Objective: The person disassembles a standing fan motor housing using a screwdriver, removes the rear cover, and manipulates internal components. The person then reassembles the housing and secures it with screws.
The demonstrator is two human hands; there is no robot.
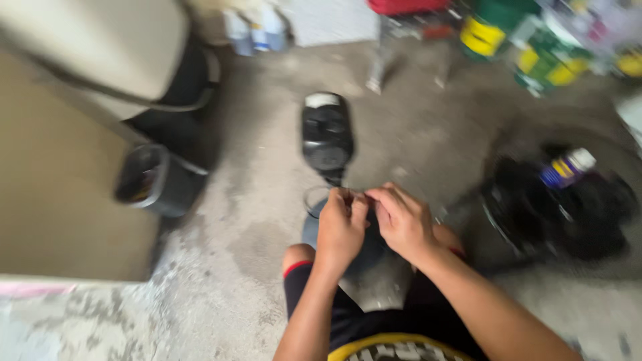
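In the lower middle of the frame, the left hand (340,227) and the right hand (403,219) meet over a grey part (374,281) resting on the person's lap, fingertips pinched narrow on something too small and blurred to tell. A black part (326,137) lies on the floor (254,220) just above the hands. The small piece seems light and easy to lose, so a fingertip pinch suits it, while the grey part looks rigid and heavier, best steadied at its body.
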